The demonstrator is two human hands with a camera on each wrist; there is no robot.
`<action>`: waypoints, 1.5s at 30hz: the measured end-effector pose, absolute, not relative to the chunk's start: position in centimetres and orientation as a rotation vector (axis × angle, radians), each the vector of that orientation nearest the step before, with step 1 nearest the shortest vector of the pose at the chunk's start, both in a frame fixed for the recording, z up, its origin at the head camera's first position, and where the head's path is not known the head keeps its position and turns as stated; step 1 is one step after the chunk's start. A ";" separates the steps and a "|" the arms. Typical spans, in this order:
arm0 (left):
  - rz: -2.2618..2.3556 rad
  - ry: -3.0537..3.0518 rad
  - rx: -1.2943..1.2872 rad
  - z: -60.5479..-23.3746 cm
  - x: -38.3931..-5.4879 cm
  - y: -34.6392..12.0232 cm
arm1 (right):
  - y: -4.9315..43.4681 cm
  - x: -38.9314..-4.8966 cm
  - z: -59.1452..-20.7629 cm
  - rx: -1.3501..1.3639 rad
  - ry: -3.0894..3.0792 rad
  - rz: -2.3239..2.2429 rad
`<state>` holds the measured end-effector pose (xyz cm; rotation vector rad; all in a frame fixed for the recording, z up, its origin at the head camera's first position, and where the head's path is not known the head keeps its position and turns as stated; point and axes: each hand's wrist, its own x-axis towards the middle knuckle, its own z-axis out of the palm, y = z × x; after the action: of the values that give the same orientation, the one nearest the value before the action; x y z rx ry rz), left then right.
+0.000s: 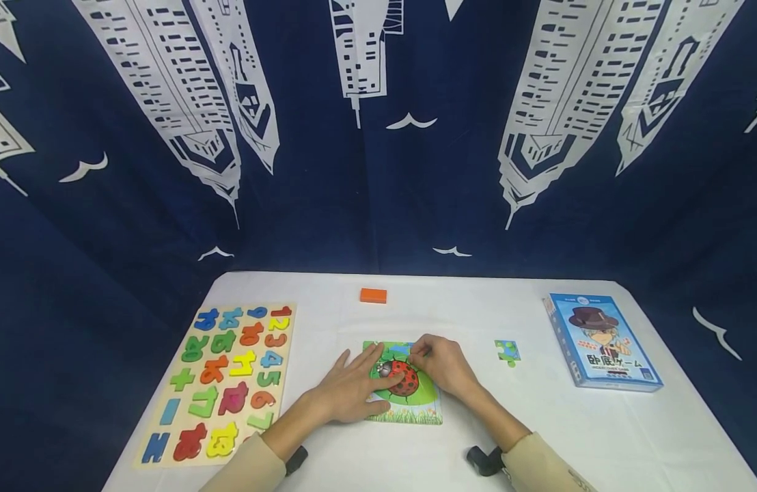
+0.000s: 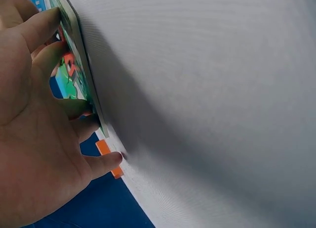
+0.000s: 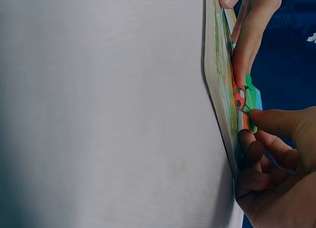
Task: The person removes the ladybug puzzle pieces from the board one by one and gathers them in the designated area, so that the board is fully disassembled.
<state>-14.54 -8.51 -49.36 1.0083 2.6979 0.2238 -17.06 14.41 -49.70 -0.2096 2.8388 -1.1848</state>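
Observation:
A ladybug jigsaw puzzle (image 1: pixel 424 415) with a green leaf and grass border lies flat on the white table. Spread across its left side, my left hand (image 1: pixel 344 393) rests with straight fingers; the left wrist view shows fingertips on its edge. At the upper right of the puzzle, my right hand (image 1: pixel 445 365) pinches a green and red puzzle piece (image 3: pixel 253 95) between thumb and fingers, tilted up from the surface. How much of the picture beneath the hands is filled is hidden. A loose blue and green puzzle piece (image 1: pixel 508 350) lies to the right.
A wooden board (image 1: pixel 188 462) of colourful raised numbers lies on the left. At the back sits an orange block (image 1: pixel 373 296). A blue game box (image 1: pixel 621 342) lies on the right. Behind the table hangs a dark blue cloth (image 1: pixel 366 205) with white buildings.

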 end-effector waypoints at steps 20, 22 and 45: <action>0.245 2.691 1.013 -48.9 -14.5 -8.7 | 14.5 -17.4 -50.0 -0.319 2.808 -1.208; 0.245 2.690 1.012 -48.9 -14.5 -8.6 | 14.5 -17.4 -49.9 -0.303 2.801 -1.219; 0.247 2.683 1.020 -49.3 -14.5 -8.7 | 17.6 -17.4 -48.7 -0.185 2.701 -1.387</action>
<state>-14.53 -8.73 -49.32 1.0199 2.6828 0.2472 -17.37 17.63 -48.68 -0.1851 2.7015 -1.3868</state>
